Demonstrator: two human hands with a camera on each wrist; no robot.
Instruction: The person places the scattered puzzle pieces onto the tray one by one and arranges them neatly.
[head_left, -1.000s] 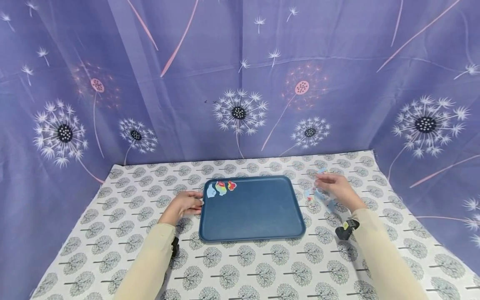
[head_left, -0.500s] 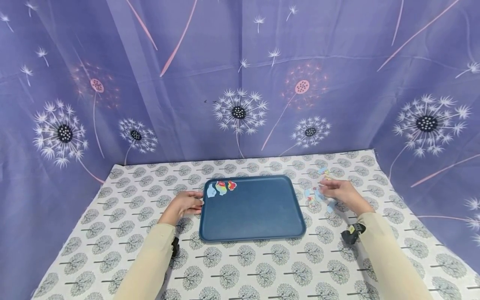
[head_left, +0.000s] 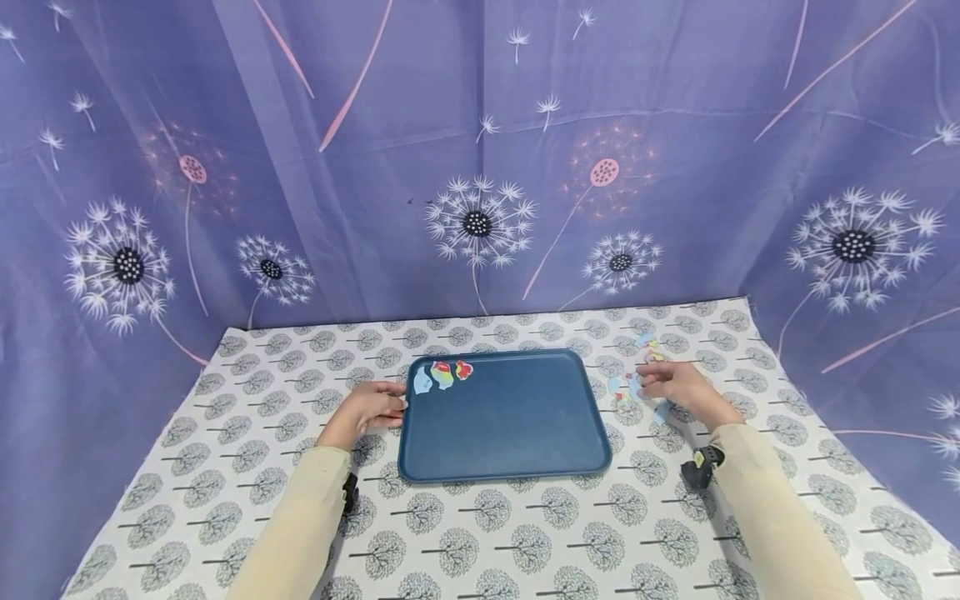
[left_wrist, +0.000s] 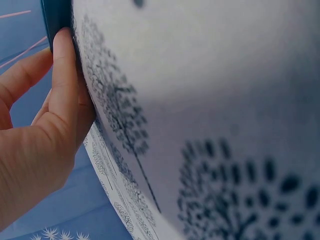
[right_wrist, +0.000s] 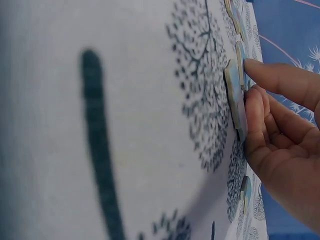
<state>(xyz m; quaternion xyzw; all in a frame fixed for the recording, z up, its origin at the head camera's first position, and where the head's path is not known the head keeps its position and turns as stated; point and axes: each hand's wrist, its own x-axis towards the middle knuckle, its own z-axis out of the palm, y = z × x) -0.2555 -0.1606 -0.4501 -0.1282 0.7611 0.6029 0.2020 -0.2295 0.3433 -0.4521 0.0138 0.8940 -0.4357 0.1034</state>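
Observation:
A dark blue tray (head_left: 502,417) lies in the middle of the table. My left hand (head_left: 369,408) holds its left rim between thumb and fingers; the left wrist view shows the fingertips at the tray's edge (left_wrist: 57,17). In the tray's far left corner lie a pale blue piece (head_left: 423,381), a multicoloured piece (head_left: 442,376) and a small red piece (head_left: 464,371). My right hand (head_left: 681,387) is low over loose pieces right of the tray. In the right wrist view, its fingertips are right at a thick, flat light blue piece (right_wrist: 235,100), with thumb and finger spread apart.
Several light blue and coloured pieces (head_left: 618,387) lie scattered around my right hand, one pale blue piece (head_left: 661,412) nearer me and others (head_left: 647,342) farther back. A tree-print cloth (head_left: 480,533) covers the table. A purple dandelion curtain (head_left: 375,167) hangs behind.
My right hand has moved slightly nearer to me and to the right, uncovering pieces farther back, then slightly left. The left hand and tray have stayed in place.

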